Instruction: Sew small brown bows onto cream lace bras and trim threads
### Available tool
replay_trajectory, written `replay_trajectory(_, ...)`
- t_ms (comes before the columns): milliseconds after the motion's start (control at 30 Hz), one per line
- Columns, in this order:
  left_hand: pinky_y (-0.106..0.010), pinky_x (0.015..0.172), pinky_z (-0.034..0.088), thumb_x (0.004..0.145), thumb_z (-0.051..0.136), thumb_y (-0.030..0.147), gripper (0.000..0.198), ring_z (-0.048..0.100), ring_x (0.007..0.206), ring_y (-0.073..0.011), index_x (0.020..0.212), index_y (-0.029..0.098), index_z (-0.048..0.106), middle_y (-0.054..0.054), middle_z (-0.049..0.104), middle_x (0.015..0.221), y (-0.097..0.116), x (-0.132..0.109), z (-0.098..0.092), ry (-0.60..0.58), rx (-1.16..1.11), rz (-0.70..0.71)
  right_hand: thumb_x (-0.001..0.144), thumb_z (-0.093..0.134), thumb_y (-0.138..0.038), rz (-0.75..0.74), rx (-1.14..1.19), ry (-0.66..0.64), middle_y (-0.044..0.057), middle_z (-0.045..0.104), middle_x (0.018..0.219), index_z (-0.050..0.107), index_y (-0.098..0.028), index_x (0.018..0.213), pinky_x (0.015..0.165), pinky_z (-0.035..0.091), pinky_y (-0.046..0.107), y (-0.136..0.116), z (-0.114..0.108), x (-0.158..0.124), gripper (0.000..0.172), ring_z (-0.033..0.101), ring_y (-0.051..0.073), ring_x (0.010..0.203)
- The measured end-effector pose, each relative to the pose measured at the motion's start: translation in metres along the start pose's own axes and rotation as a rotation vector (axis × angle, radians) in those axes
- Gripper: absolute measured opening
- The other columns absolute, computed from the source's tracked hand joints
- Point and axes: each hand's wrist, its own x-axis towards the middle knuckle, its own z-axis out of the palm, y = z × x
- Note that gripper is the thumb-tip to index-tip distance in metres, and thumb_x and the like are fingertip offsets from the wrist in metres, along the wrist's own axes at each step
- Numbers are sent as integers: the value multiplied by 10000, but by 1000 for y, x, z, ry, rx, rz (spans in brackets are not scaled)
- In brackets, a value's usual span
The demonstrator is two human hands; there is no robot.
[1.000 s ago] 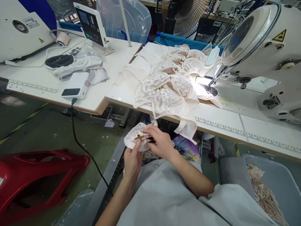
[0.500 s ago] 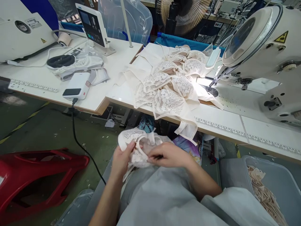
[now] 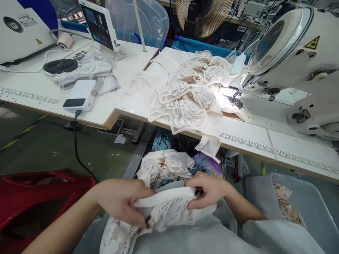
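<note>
Think of the view as a clock. At eight o'clock, a red stool stands on the floor. Near ten o'clock, a small white box with a black cord sits on the table. Behind it, nearer to eleven o'clock, is a screen on a stand.

At seven o'clock is the left hand. Its fingers are bent and close together, holding the edge of a lacy white garment. The garment is at six o'clock, in front of the person's tummy, and part of it hangs down to the left. Just past it, a lacy bra with a brown bow lies on the lap.

Toward one o'clock, a pile of bras lies on the table. At five o'clock, the right hand pinches the garment's other end between thumb and fingers.

At two o'clock is a big sewing machine. At four o'clock, a grey bin holds tan cloth.
</note>
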Motion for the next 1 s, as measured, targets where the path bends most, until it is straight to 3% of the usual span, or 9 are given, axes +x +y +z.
replay_trajectory(167,-202,556,408,891,587,536,382,541,659,-136,1065,198,630,-21,635,861,-28,-17,-33,203,-27,-192,830,693,-536,269,250,179,-17,595,756,630,-163,888,570,406,207,30,-25,-12,382,510,100,649)
replay_trajectory(333,-327,821,525,875,511,467,347,670,942,-260,1082,230,657,-77,716,1060,-69,16,-54,482,427,-496,884,604,-247,596,-184,287,59,721,986,685,-164,992,801,512,274,77,-32,28,158,661,194,912)
replay_trajectory(433,-485,960,483,829,519,342,383,623,1138,-375,1144,169,650,-199,677,1209,-83,34,-55,629,583,-560,883,499,-110,680,-323,356,131,712,1155,694,-167,1092,903,509,361,87,-22,35,292,669,260,1059)
replay_trajectory(533,-417,957,498,900,465,368,402,618,1180,-339,1206,185,652,-185,665,1265,-63,32,-53,712,604,-422,854,507,-83,622,-413,361,139,669,1287,700,-205,1164,932,502,385,64,-10,23,385,644,293,1162)
replay_trajectory(600,-304,820,530,968,411,447,389,679,1019,-258,1141,232,685,-116,722,1148,-34,29,-58,803,528,-208,859,518,-110,407,-420,280,87,719,1191,670,-261,1254,854,523,342,33,-9,13,449,685,260,1078)
replay_trajectory(667,-264,756,523,987,411,491,393,687,899,-217,1026,229,701,-80,748,1001,-2,34,-74,967,502,-13,872,527,-148,150,-389,293,42,758,1016,608,-293,1342,763,527,301,-1,-21,11,498,711,214,915)
replay_trajectory(733,-284,845,527,999,395,483,403,683,945,-217,1017,210,691,-81,749,1003,25,49,-100,1123,580,92,891,495,-152,1,-422,456,37,747,980,589,-269,1349,786,521,288,-27,-47,20,481,696,188,885)
replay_trajectory(833,-364,1001,504,1011,311,407,445,641,1141,-244,1185,179,652,-117,706,1215,44,86,-149,1153,775,114,935,451,-151,142,-567,709,89,695,1164,601,-202,1278,906,498,315,-45,-102,51,378,650,200,1062)
replay_trajectory(1000,-517,1077,445,914,416,247,383,597,1202,-324,1185,109,648,-197,678,1214,40,123,-206,1053,987,60,937,415,-101,524,-792,536,177,628,1245,634,-99,1152,950,464,366,-37,-174,100,307,592,265,1167)
